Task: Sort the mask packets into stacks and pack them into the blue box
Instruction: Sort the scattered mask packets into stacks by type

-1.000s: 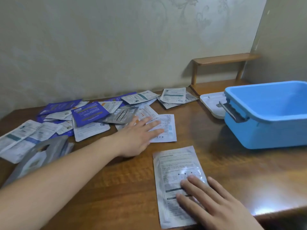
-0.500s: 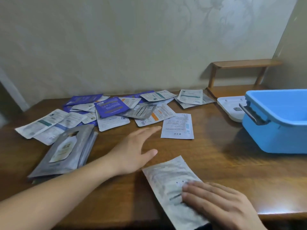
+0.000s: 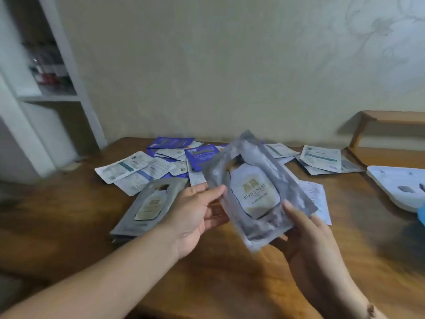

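Both the left hand (image 3: 195,212) and right hand (image 3: 308,236) pinch a grey foil mask packet (image 3: 255,189) reading "BIRD'S NEST", its long axis upright, top tilted leftward.

A grey mask packet (image 3: 255,194) with a cream bottle picture is held tilted above the bench, gripped at both side edges. A stack of matching grey packets (image 3: 149,203) lies left of it, white and purple packets (image 3: 165,162) scattered behind (many overlapping). Only a sliver of the blue box (image 3: 422,215) shows at the right edge.
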A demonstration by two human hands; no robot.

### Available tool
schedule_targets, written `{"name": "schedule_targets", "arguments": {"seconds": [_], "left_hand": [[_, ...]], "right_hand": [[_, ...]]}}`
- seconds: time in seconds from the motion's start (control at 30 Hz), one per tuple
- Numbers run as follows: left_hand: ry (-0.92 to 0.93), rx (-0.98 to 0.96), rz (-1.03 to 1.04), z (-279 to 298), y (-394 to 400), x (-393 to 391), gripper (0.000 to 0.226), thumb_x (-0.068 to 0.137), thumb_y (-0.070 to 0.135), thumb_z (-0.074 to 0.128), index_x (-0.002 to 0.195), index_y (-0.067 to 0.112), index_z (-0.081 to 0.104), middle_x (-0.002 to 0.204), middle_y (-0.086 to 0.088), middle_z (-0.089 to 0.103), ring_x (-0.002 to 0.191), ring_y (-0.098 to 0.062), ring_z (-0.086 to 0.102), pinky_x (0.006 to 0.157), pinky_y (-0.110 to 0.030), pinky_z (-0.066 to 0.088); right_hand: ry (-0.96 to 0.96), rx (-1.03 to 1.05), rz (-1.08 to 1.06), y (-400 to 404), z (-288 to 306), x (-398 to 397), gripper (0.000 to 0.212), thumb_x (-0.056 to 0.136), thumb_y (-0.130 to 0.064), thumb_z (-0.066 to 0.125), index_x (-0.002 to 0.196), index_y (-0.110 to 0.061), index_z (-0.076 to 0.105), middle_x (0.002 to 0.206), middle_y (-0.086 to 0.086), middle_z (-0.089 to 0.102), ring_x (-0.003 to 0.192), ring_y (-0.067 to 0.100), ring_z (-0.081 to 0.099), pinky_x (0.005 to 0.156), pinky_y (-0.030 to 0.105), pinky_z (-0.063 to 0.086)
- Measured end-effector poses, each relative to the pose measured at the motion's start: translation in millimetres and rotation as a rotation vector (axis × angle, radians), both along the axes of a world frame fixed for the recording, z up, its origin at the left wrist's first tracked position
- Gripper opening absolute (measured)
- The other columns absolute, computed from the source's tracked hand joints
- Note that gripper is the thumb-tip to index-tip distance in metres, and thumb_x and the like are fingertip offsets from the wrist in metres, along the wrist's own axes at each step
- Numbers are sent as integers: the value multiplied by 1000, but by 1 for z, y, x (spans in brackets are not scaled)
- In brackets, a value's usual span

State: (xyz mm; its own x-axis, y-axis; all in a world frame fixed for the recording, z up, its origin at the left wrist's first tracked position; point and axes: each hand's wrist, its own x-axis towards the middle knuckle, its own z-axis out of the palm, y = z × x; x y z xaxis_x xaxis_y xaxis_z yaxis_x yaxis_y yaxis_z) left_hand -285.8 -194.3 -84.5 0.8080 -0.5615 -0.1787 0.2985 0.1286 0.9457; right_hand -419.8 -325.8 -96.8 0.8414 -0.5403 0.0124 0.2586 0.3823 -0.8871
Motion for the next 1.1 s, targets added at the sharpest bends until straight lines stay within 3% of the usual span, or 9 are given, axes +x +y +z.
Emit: {"name": "schedule_targets", "arguments": {"seconds": [0.13, 0.2, 0.33, 0.53, 0.67, 0.83, 0.93, 1.03, 1.1], "left_hand": [[-134, 43, 157, 18, 44, 39, 17, 89, 11, 66, 105, 7, 72, 98, -11, 75, 88, -23, 71, 74, -34, 58], [-147, 30, 258, 22, 60, 63, 22, 88, 10, 69, 109, 9, 71, 102, -12, 75, 96, -26, 71, 85, -40, 57], [-255, 118, 433, 19, 87, 112, 31, 85, 11, 74, 114, 12, 66, 103, -14, 74, 88, -24, 73, 84, -40, 58], [-493, 547, 410, -18, 107, 149, 15, 81, 20, 79, 94, 18, 74, 91, 0, 74, 85, -12, 70, 83, -30, 56], [-574, 677, 385, -42, 112, 155, 11, 81, 25, 78, 92, 24, 74, 79, 8, 74, 81, -7, 69, 79, -25, 53], [-662, 762, 317, -42, 121, 145, 20, 87, 32, 71, 105, 25, 70, 90, 14, 65, 84, -3, 61, 69, -17, 45], [-797, 790, 261, -37, 133, 127, 46, 86, 51, 64, 125, 27, 59, 123, 10, 55, 101, -7, 59, 82, -23, 49], [-923, 867, 3, -35, 144, 97, 90, 68, 79, 58, 146, 43, 31, 158, 20, 12, 143, -7, 23, 111, -34, 30], [-1094, 1019, -118, -35, 144, 81, 101, 63, 85, 58, 148, 51, 16, 157, 28, -15, 148, -3, -3, 114, -35, 16]], "right_hand": [[183, -381, 93, 9, 21, 29, 19, 89, -8, 63, 108, -11, 65, 79, 18, 73, 59, 20, 64, 47, 35, 52], [190, -533, 212, 26, 32, 55, 40, 89, -5, 64, 124, -22, 54, 75, 11, 74, 58, 23, 68, 50, 37, 56], [190, -588, 328, 61, 33, 104, 73, 89, -7, 67, 146, -31, 28, 70, 11, 72, 54, 27, 66, 49, 33, 51], [304, -764, 392, 92, 9, 134, 92, 86, -13, 71, 153, -28, 10, 51, 3, 64, 37, 10, 53, 39, 19, 39], [378, -869, 448, 92, -9, 141, 87, 85, -18, 73, 153, -22, 18, 47, -2, 62, 34, 9, 48, 39, 19, 39], [428, -1027, 494, 80, -17, 144, 70, 83, -32, 74, 143, -24, 39, 57, 1, 67, 40, 10, 54, 43, 20, 42], [362, -1266, 135, 67, -14, 155, 37, 86, -41, 67, 119, -24, 64, 64, -5, 64, 58, 6, 58, 55, 17, 42], [221, -1431, -73, 62, -5, 176, 37, 89, -44, 60, 120, -24, 63, 105, -8, 64, 101, 16, 58, 81, 27, 44], [208, -1618, 29, 64, -3, 194, 47, 92, -50, 53, 131, -23, 57, 134, -3, 54, 127, 22, 43, 103, 36, 37]]}}
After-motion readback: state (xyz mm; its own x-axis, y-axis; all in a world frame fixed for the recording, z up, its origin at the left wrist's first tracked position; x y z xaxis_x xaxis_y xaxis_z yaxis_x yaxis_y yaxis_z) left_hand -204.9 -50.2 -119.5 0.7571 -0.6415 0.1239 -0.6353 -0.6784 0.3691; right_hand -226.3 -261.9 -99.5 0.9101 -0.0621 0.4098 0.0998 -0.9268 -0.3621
